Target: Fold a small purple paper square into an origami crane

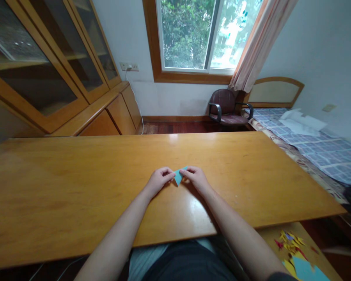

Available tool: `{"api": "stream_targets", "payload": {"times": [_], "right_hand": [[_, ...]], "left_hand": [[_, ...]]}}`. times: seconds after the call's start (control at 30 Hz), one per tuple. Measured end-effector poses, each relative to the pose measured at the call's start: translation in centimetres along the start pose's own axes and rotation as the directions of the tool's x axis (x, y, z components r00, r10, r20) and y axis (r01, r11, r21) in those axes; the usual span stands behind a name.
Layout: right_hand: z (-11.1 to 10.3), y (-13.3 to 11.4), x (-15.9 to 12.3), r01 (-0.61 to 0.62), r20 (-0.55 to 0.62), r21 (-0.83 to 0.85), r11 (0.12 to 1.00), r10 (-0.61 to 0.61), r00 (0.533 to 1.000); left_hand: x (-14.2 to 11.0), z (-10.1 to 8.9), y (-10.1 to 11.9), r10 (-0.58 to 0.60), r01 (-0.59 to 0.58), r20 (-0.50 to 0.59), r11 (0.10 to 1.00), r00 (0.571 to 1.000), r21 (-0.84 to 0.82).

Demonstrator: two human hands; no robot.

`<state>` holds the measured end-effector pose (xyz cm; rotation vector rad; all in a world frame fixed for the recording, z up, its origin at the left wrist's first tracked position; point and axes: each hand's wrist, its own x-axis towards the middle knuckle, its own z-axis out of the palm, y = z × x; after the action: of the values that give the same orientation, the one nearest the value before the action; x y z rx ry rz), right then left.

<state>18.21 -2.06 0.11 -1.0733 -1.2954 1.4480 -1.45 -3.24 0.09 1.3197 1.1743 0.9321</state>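
Note:
A small light-blue piece of folded paper, triangular in outline with one point toward me, is held just above the wooden table. My left hand pinches its left corner between thumb and fingertips. On the opposite side, my right hand grips the upper right part, its thumb over the paper. Both forearms reach in from the table's near edge. The fingers cover the paper's two side corners, so its folds there are hidden.
Below the table's near right edge, a lower surface bears several small yellow and red paper pieces and light-blue sheets. Beyond the table stand an office chair, a bed and a glass-doored cabinet.

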Motion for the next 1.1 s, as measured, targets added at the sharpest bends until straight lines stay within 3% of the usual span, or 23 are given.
{"api": "stream_targets", "payload": {"times": [0.13,0.4,0.5,0.67,0.9,1.1], "right_hand": [[-0.1,0.2,0.0,0.027,-0.112,0.009,1.000,-0.026,0.993],[-0.6,0.8,0.6,0.050,-0.193,0.095,0.994,-0.031,0.981],[-0.3,0.4,0.4,0.050,-0.134,0.080,0.996,-0.039,0.990],[0.5,-0.2,-0.4,0.049,0.061,-0.078,0.996,-0.044,0.997],[0.9,-0.2,-0.7,0.104,0.140,-0.185,0.977,-0.078,0.987],[0.5,0.3,-0.5,0.094,0.123,-0.252,0.963,-0.065,0.990]], "left_hand": [[0.0,-0.1,0.0,-0.004,0.004,0.007,1.000,1.000,0.019],[-0.1,-0.1,0.3,0.013,-0.014,-0.025,1.000,1.000,-0.013],[-0.1,0.0,0.3,0.012,-0.014,-0.048,0.999,0.999,-0.036],[-0.1,0.2,0.4,0.026,-0.028,-0.049,0.998,0.998,-0.050],[0.0,0.0,0.1,0.036,-0.040,-0.064,0.998,0.997,-0.054],[0.0,0.0,-0.1,0.028,-0.038,-0.096,0.993,0.995,-0.112]]}}
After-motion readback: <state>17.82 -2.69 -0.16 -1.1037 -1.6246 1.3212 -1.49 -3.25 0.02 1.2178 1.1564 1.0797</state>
